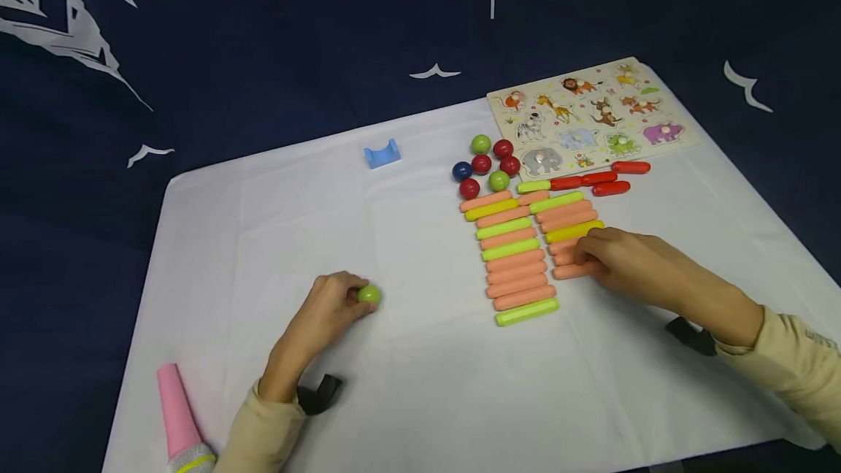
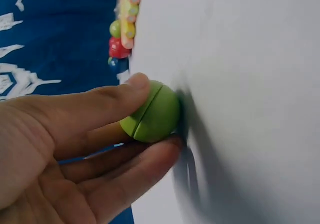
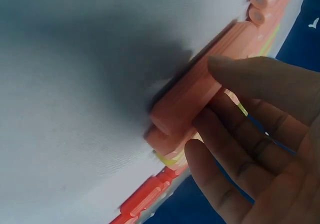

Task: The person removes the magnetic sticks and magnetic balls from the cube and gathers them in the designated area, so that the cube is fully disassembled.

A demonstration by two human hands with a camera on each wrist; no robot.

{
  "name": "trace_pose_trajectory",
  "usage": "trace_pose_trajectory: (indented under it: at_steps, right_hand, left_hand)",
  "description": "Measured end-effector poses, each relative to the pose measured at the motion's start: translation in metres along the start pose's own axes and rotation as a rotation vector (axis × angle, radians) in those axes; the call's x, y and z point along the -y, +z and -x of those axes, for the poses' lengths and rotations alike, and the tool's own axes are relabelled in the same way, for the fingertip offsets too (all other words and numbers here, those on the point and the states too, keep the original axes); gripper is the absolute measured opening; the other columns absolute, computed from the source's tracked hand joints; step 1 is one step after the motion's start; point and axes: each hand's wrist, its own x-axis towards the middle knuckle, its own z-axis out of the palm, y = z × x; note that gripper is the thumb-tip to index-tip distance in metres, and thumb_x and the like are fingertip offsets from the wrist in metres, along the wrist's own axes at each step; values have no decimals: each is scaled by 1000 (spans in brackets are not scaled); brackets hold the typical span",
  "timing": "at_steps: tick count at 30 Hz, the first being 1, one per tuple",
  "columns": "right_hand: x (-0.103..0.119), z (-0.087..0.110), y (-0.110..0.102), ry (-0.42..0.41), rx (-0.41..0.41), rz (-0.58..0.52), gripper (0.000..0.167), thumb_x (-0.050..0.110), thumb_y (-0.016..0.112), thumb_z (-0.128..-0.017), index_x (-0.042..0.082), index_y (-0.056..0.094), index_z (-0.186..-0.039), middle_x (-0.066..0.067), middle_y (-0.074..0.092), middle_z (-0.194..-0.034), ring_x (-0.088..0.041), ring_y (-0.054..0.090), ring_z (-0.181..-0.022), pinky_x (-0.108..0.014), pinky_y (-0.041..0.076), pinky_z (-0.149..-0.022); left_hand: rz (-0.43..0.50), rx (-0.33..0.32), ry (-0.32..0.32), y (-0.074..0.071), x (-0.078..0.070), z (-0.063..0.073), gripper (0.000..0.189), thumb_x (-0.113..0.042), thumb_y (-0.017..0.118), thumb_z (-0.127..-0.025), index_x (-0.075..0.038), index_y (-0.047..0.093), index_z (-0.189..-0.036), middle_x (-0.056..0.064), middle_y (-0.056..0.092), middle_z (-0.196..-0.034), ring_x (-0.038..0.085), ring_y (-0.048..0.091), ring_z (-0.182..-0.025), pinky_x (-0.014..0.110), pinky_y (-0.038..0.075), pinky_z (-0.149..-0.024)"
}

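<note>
My left hand (image 1: 328, 309) pinches a green ball (image 1: 369, 294) between thumb and fingers, low over the white table. A groove runs round the ball (image 2: 162, 114) in the left wrist view. On the other side, my right hand (image 1: 627, 265) holds the end of an orange stick (image 1: 570, 271), the nearest one in the right-hand column. Its thumb lies along the stick (image 3: 200, 88) in the right wrist view, with the fingers at the opposite side. Left of that column lies a longer column of orange, yellow and light green sticks (image 1: 515, 267).
Several red, green and blue balls (image 1: 482, 164) cluster beyond the sticks. Red sticks (image 1: 611, 188) lie beside an animal puzzle board (image 1: 506, 125) at the back right. A blue cradle-shaped piece (image 1: 382, 157) stands at the back, and a pink toy microphone (image 1: 177, 411) lies at front left.
</note>
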Motion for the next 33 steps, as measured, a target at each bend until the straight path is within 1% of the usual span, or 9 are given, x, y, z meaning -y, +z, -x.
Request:
trace_pose_trajectory:
  at_steps: [3, 5, 11, 14, 16, 19, 22, 29, 33]
  right_hand:
    - [3, -1, -4, 1, -4, -15, 38, 7, 87, -73, 6, 71, -107, -8, 68, -101, -23, 63, -90, -45, 58, -76]
    - [3, 1, -6, 18, 0, -24, 37, 8, 86, -74, 6, 71, -108, -8, 68, -104, -24, 63, -93, -47, 57, -77]
    - [2, 4, -8, 26, -11, -57, 36, 8, 86, -74, 8, 71, -107, -7, 68, -105, -24, 64, -93, -47, 57, -78]
    - [3, 6, -8, 19, -17, -74, 36, 7, 86, -73, 9, 71, -106, -5, 68, -105, -23, 64, -93, -46, 57, -78]
    - [4, 5, -9, 8, -21, -78, 36, 8, 87, -73, 9, 72, -106, -5, 68, -104, -23, 64, -92, -46, 57, -78]
    - [7, 3, -10, -9, -24, -77, 37, 7, 87, -73, 9, 72, -106, -4, 69, -104, -23, 64, -93, -45, 58, -78]
    - [9, 3, -11, -12, -27, -73, 39, 6, 88, -71, 9, 73, -107, -4, 69, -104, -23, 64, -93, -45, 57, -79]
    - [10, 3, -15, 14, 16, -74, 42, 3, 88, -70, 9, 72, -107, -3, 68, -104, -22, 64, -92, -45, 57, -78]
    - [10, 3, -16, 1, 0, -58, 42, 3, 88, -70, 9, 72, -108, -4, 69, -104, -22, 65, -92, -45, 58, -78]
  left_hand:
    - [11, 40, 60, -11, -4, -40, 32, -6, 79, -83, 10, 69, -109, 15, 69, -96, 20, 63, -83, 32, 55, -73]
    - [13, 49, 98, -14, -10, -72, 34, -8, 77, -85, 10, 69, -112, 17, 70, -101, 23, 64, -88, 34, 55, -78]
    - [94, -17, 119, -13, -33, -169, 35, -5, 72, -89, 7, 65, -121, 16, 69, -114, 25, 63, -106, 33, 49, -94]
    - [142, -54, 134, -6, -43, -205, 34, -2, 70, -90, 5, 65, -122, 14, 69, -115, 24, 62, -110, 30, 45, -99]
    - [175, -63, 132, -3, -48, -222, 33, -2, 70, -90, 3, 65, -123, 13, 69, -115, 22, 63, -110, 26, 41, -102]
    - [211, -50, 120, 1, -53, -239, 33, -2, 70, -90, 3, 66, -123, 13, 69, -116, 21, 65, -109, 22, 45, -99]
    - [231, -20, 108, 4, -54, -248, 35, -3, 69, -91, 4, 64, -125, 14, 68, -119, 23, 64, -110, 24, 50, -95]
    - [148, 82, 121, 10, -49, -256, 36, 0, 65, -93, 1, 63, -128, 13, 64, -128, 23, 60, -117, 26, 45, -102]
    - [153, 137, 160, 15, -49, -259, 37, 0, 62, -95, -1, 61, -132, 12, 60, -133, 22, 55, -124, 25, 39, -107]
